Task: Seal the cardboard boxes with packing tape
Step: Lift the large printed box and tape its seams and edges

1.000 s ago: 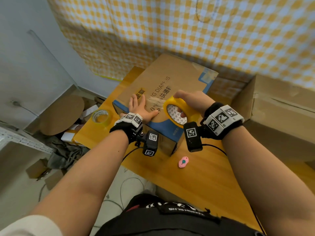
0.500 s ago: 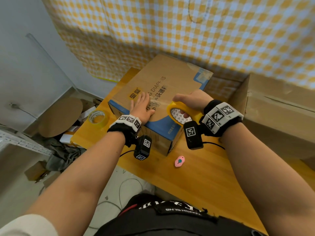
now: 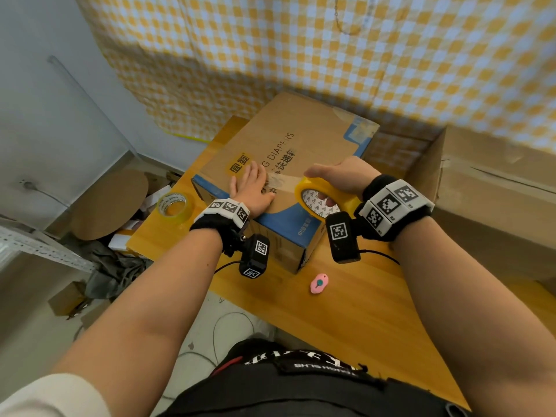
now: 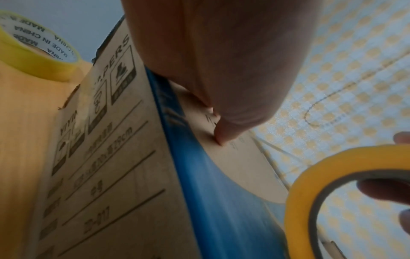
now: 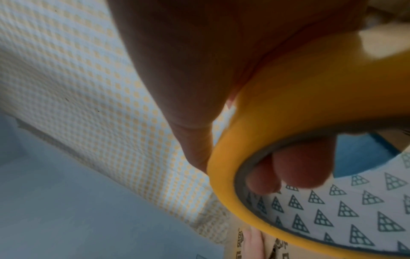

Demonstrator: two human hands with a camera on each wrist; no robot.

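Pressing flat-fingered left hand on the tape end atop the box, we gripped the roll in right hand; pulling rightward needed taut, low tension.

Yellow tape roll, brown-and-blue box, yellow-checked curtain, pink cutter.

Soft, even daylight; wide-angle bending at edges; both wrist views blurred close up.

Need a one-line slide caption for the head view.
Left hand presses the tape end flat on the cardboard box while the right hand pulls the yellow tape roll away.
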